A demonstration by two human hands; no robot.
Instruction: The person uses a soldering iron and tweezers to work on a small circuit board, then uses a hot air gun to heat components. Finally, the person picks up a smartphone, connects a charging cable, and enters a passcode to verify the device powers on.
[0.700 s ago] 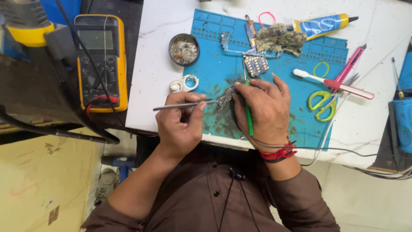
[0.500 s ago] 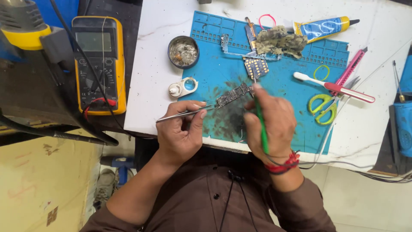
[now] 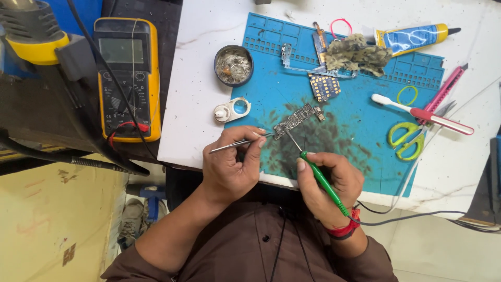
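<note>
My left hand (image 3: 233, 167) grips thin metal tweezers (image 3: 237, 144) whose tips pinch the near end of a small dark circuit board (image 3: 298, 119) lying on the blue work mat (image 3: 365, 141). My right hand (image 3: 329, 183) holds a green-handled soldering iron (image 3: 321, 180) like a pen, and its metal tip touches the board's near end. A cable runs from the iron past my red wristband (image 3: 344, 228) to the right.
A yellow multimeter (image 3: 127, 78) lies at the left. On the table are a round tin (image 3: 233, 65), a white ring tool (image 3: 233, 110), a second small board (image 3: 324, 86), a crumpled rag (image 3: 357, 52), a glue tube (image 3: 412, 37), a toothbrush (image 3: 422, 114), green scissors (image 3: 407, 138) and a pink knife (image 3: 444, 89).
My right hand has drawn back toward me from over the board, leaving the board uncovered, with the iron's tip on it. My left hand kept the tweezers on the board.
</note>
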